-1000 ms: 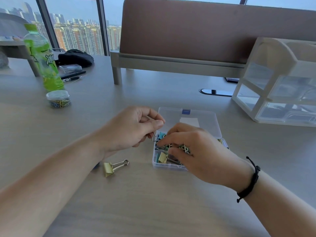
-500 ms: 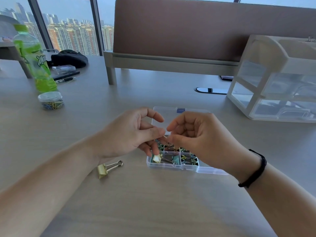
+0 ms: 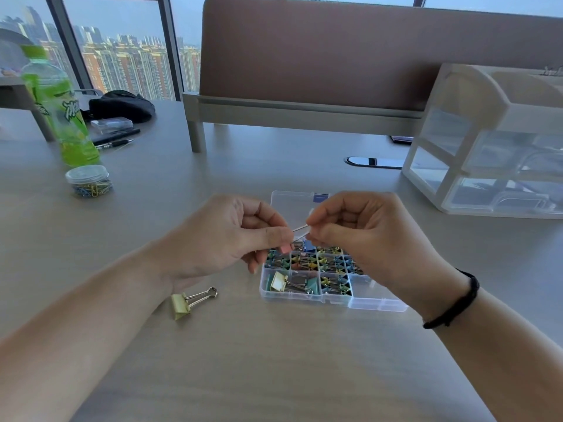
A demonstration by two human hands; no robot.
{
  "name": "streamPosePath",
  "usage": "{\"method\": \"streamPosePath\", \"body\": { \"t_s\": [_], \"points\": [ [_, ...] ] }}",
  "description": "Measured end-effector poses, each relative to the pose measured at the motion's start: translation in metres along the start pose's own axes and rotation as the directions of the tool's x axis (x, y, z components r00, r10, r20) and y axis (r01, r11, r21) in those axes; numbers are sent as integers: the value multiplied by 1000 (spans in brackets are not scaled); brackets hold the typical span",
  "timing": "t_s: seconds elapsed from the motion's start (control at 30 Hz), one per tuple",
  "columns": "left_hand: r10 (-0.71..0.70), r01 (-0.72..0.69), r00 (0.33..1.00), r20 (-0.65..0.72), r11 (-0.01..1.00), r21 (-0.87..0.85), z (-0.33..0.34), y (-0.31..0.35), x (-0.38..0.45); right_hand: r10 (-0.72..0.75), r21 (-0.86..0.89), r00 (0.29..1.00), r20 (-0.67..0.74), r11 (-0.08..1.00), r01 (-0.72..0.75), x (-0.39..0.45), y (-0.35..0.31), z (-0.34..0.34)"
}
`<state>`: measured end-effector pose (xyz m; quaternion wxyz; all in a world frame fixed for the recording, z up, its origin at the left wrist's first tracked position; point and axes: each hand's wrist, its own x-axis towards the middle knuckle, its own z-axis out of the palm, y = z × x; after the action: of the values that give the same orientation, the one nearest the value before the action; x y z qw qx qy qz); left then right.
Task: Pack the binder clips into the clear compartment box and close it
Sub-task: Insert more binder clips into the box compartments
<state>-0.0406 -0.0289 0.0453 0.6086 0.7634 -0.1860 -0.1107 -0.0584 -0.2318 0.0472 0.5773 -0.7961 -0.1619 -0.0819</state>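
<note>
**Both hands pinch one clip above the open box**

The left hand (image 3: 225, 236) and right hand (image 3: 359, 233) meet over the box (image 3: 377, 303), each grip narrow, fingers curled on a small pink clip (image 3: 285, 248) whose wire handles stick out between the fingertips. A bigger yellow clip (image 3: 190, 303) lies on the bench (image 3: 274, 360) just left of the box, under the left wrist.

The clear box sits with its lid (image 3: 289, 199) folded back flat. Its compartments hold many small mixed-colour clips; the near-left one holds larger clips, and the near-right corner looks bare.

Further left stand a green bottle (image 3: 61, 108) and a jar (image 3: 89, 181) of paper clips. A drawer unit (image 3: 487, 138) stands right; windows show city towers.
</note>
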Motion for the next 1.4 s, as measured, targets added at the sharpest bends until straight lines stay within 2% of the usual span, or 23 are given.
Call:
{"method": "streamPosePath", "body": {
  "t_s": [0.2,0.33,0.43,0.53,0.63,0.7,0.8,0.93,1.1,1.27,1.4],
  "points": [
    [-72,81,995,63,987,-140,-2,1,-1,11,139,997,72,990,-21,-2,-4,-3],
    [-97,115,988,121,981,-157,0,1,-2,18,142,997,76,989,-29,-3,-3,1],
    [-75,80,988,132,996,-31,1,1,-4,46,128,998,54,990,-52,-2,0,5],
    [-8,-17,994,113,975,223,-1,5,-7,74,24,994,80,997,-77,-1,-1,3],
    [25,-96,989,145,855,509,-3,4,-9,90,-138,987,131,988,-71,0,-1,0],
    [11,-118,984,177,784,609,-3,3,-10,126,-204,975,181,975,-88,-2,-1,1],
    [26,-181,969,247,752,633,-3,1,-11,159,-252,960,228,963,-100,-6,1,5],
    [81,-260,952,295,721,643,-6,-1,-10,109,-361,957,267,933,-5,-9,6,12],
    [137,-327,933,332,707,627,-7,-2,-10,27,-343,969,246,937,61,-8,8,13],
    [145,-333,933,330,701,631,-10,-5,-8,28,-342,967,255,938,63,-7,11,15],
    [117,-287,948,296,717,635,-11,-6,-8,4,-458,970,244,882,112,-6,11,7]
  ]
}}
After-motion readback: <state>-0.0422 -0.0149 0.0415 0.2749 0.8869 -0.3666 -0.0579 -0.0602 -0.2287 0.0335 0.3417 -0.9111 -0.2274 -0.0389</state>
